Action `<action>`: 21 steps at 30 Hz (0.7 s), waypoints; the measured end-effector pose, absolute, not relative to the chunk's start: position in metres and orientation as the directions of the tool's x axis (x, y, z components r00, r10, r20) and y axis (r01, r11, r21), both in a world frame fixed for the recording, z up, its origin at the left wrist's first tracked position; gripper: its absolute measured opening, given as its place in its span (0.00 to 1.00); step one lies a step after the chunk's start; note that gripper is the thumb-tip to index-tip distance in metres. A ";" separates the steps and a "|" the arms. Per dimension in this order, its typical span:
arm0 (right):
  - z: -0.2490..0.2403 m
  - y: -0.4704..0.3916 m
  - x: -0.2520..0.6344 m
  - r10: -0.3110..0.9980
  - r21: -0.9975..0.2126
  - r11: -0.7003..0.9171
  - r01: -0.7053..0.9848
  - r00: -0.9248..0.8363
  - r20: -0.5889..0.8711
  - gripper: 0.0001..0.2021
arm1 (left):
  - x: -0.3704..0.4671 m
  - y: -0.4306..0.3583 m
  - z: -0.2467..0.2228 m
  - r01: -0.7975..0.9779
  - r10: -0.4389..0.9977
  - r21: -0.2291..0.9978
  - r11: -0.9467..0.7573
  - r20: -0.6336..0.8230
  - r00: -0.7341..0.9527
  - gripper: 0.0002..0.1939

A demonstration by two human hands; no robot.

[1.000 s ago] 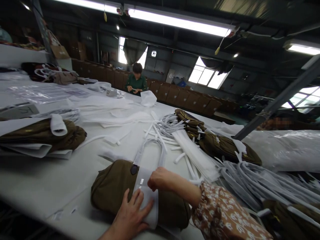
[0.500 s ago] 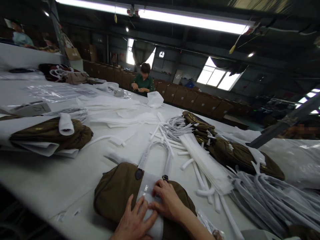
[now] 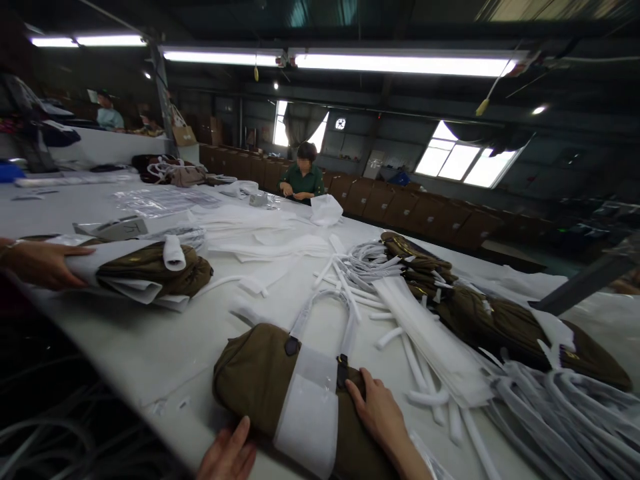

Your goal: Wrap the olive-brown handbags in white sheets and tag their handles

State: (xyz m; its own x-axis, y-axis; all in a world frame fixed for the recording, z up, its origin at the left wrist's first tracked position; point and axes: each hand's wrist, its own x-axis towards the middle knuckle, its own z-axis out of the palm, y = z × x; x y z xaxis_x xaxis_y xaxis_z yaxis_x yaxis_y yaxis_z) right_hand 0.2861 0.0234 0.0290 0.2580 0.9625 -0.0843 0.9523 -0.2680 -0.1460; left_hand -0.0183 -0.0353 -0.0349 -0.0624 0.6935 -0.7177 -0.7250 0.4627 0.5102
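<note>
An olive-brown bag (image 3: 255, 380) lies in front of me on the white table (image 3: 185, 360). A white foam sheet (image 3: 307, 413) wraps round its middle, and its wrapped handle (image 3: 325, 295) stretches away from me. My right hand (image 3: 377, 407) rests on the bag's right part, beside the dark handle tab, fingers spread. Near the bag's lower left edge is my left hand (image 3: 230, 457), partly cut off by the frame, its fingers apart and holding nothing.
At the left, another person's hand (image 3: 50, 262) touches a second brown bag (image 3: 150, 263). White sheets (image 3: 425, 333), foam tubes and grey wrapped handles (image 3: 565, 413) lie at the right beside stacked bags (image 3: 480, 310). A person in green (image 3: 304, 179) is across the table.
Both my hands have left the white sheet: the right moved right onto the bag, the left moved down and left. Another person's hand has appeared at the left bag. The view has shifted left.
</note>
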 end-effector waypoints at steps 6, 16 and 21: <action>0.033 0.006 0.273 0.956 -0.313 -0.293 0.903 0.276 -0.098 0.25 | 0.004 -0.005 0.009 -0.520 0.768 0.673 0.526 -0.638 -0.049 0.25; 0.019 -0.017 0.204 0.905 -0.543 -0.358 0.760 0.425 -0.001 0.23 | 0.030 0.075 0.056 -0.008 0.910 1.000 -0.020 0.015 -0.415 0.47; 0.011 -0.062 0.214 0.886 -0.767 -0.031 0.641 0.373 0.275 0.19 | 0.028 0.087 0.165 0.290 0.867 0.871 -0.397 0.460 -0.193 0.43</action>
